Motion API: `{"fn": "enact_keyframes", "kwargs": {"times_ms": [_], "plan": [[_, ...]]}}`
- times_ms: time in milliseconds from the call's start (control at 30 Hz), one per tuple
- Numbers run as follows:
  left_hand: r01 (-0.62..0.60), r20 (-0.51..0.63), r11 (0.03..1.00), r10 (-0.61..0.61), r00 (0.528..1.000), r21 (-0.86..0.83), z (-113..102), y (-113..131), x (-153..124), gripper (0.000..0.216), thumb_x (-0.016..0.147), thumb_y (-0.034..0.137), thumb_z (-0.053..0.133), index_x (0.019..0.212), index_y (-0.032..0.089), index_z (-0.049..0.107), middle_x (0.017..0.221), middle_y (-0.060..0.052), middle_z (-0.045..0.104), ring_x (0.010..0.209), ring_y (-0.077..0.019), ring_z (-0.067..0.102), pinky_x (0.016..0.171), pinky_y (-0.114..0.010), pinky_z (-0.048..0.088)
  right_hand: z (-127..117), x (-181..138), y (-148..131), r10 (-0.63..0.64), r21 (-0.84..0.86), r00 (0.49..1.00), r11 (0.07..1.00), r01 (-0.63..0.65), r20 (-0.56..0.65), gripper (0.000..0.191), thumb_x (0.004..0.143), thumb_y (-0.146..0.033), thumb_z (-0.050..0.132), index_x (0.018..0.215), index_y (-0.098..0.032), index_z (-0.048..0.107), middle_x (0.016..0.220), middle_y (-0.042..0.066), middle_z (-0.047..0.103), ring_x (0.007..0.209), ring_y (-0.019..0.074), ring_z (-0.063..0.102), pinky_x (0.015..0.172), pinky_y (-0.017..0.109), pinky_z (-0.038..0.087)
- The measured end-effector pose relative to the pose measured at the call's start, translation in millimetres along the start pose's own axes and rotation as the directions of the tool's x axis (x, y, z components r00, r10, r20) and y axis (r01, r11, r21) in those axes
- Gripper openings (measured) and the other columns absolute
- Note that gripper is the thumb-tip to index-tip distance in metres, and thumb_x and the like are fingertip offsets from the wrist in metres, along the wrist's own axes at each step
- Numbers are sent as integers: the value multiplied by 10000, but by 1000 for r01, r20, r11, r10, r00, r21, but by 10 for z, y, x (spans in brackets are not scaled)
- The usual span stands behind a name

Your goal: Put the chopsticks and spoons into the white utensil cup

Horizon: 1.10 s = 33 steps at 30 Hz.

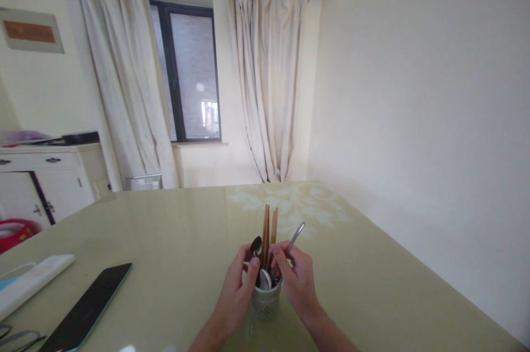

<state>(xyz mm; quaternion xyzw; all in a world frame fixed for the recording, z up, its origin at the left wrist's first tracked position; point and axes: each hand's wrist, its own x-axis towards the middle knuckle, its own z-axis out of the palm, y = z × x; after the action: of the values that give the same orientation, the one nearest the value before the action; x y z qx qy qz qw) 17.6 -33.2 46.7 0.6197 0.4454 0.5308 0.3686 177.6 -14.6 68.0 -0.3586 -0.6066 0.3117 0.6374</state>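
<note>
A pale utensil cup (265, 303) with small holes in its front stands on the table in front of me. Wooden chopsticks (267, 233) rise upright from it. A dark-looking spoon (256, 245) sticks up at the cup's left, between the thumb and fingers of my left hand (236, 288), which is closed around it by the rim. A shiny spoon bowl (265, 279) shows at the front of the cup. My right hand (298, 277) pinches a metal utensil (295, 236) whose handle slants up to the right; its lower end is hidden by the fingers and cup.
The greenish table (174, 241) has a white floral pattern at its far right. At left lie a black tablet-like slab (89, 305), a white power strip (35, 283) and a cable (20, 336). A wall (434, 120) runs along the right side.
</note>
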Motion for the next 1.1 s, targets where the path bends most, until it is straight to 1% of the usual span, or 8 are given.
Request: {"fn": "enact_keyframes", "kwargs": {"times_ms": [167, 267, 400, 500, 667, 867, 967, 1100], "plan": [[-20, -25, 1000, 20, 999, 13, 4, 4, 7, 542, 1023, 619, 517, 1331, 198, 664, 1222, -117, 760, 979, -247, 682, 912, -366, 552, -2, 8, 25, 32, 4, 999, 999, -32, -2, 510, 981, -651, 650, 828, -173, 738, 607, 23, 685, 503, 160, 641, 484, 232, 534], [-40, -47, 999, 42, 998, 33, 4, -14, 10, 530, 1017, 617, 529, 1304, 205, 699, 1211, -118, 768, 977, -253, 681, 902, -371, 562, 2, 2, 31, -6, -17, 1000, 1000, 7, 15, 527, 1037, -645, 558, 884, -178, 745, 612, 11, 667, 514, 152, 628, 502, 229, 519], [-49, -62, 997, 52, 997, 55, 1, -44, 7, 519, 1009, 614, 542, 1278, 213, 731, 1209, -110, 771, 1006, -261, 680, 893, -372, 573, 11, -23, 29, -72, -47, 995, 996, 75, 70, 525, 1098, -592, 458, 924, -188, 743, 602, -8, 642, 529, 143, 613, 548, 230, 503], [-53, -56, 997, 56, 997, 55, -4, -51, 15, 511, 1024, 597, 521, 1276, 204, 729, 1136, -96, 777, 1010, -257, 676, 893, -364, 569, 8, -38, 26, -89, -54, 991, 994, 95, 98, 526, 1106, -579, 447, 923, -190, 749, 609, -11, 638, 543, 142, 614, 562, 230, 494], [-87, -11, 995, 88, 996, 54, -10, -18, 35, 480, 1049, 571, 471, 1135, 195, 755, 963, -66, 752, 932, -240, 663, 867, -347, 556, -6, -47, 15, -94, -72, 990, 992, 102, 101, 541, 1106, -584, 437, 906, -192, 753, 605, -8, 637, 544, 148, 614, 549, 237, 484], [-66, -26, 998, 66, 997, 11, 11, 27, 9, 430, 1048, 565, 488, 1157, 210, 704, 1078, -77, 759, 965, -234, 677, 887, -335, 549, -6, -48, 16, -120, -92, 988, 987, 129, 98, 533, 1113, -551, 429, 879, -200, 755, 608, -6, 635, 548, 148, 610, 549, 239, 477], [-31, -64, 999, 32, 997, 10, 18, 18, 1, 410, 1034, 578, 512, 1138, 217, 677, 1046, -71, 751, 940, -230, 674, 882, -334, 546, -6, -49, 17, -126, -100, 987, 986, 136, 98, 540, 1116, -548, 423, 869, -200, 754, 611, -4, 635, 551, 148, 610, 556, 242, 475], [-15, -92, 1000, 17, 996, 24, 20, 10, 6, 404, 1014, 604, 525, 1045, 228, 669, 978, -55, 734, 914, -230, 666, 870, -335, 543, -12, -52, 15, -127, -94, 986, 986, 138, 112, 531, 1117, -543, 427, 882, -196, 754, 612, -10, 624, 555, 145, 605, 566, 241, 471]]}}
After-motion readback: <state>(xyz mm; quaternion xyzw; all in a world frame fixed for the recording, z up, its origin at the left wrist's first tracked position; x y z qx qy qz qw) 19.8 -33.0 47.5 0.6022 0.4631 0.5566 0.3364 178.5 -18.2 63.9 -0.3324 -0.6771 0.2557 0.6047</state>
